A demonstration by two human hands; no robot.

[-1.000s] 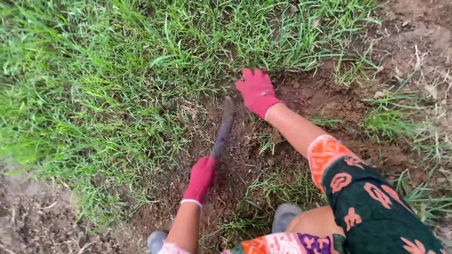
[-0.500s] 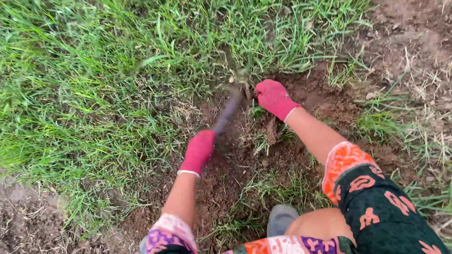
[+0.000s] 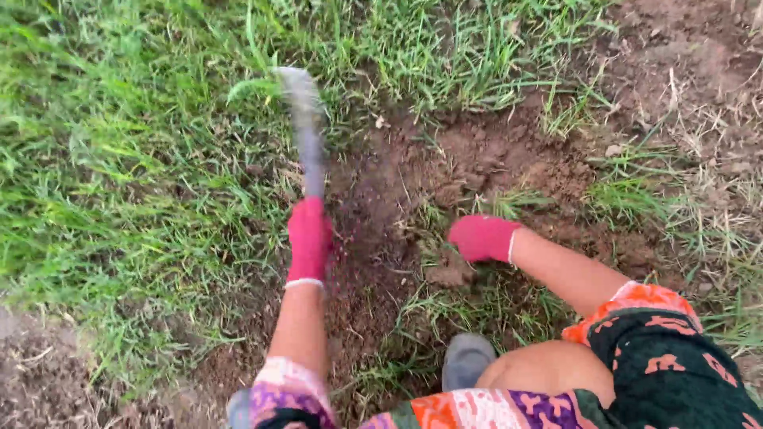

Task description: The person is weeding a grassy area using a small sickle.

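**Digging at the turf edge**

Head view: we had both hands in pink gloves over a patch of bare brown soil [image 3: 381, 199] ringed by grass [image 3: 135, 159]. Our left hand [image 3: 308, 238] was clenched around the handle of a tool [image 3: 306, 135], whose long grey blade rose up and away from us, blurred, its tip over the grass just beyond the soil's upper left edge. We could not tell the exact kind of tool from the blur; it looked like a narrow blade or small sickle. Our right hand [image 3: 481, 237] lay low on the dirt to the right of the tool, well apart from it, fingers curled and pointing left. They seemed to close on a clump of earth and grass roots [image 3: 449, 270] just below the glove, though we could not tell whether they truly gripped it or only rested on it. Loose clods lay across the upper part of the patch, with thin tufts of grass among them. Near the bottom edge sat our grey shoe [image 3: 465, 357], beside a knee and patterned orange and dark green clothing [image 3: 660, 357].
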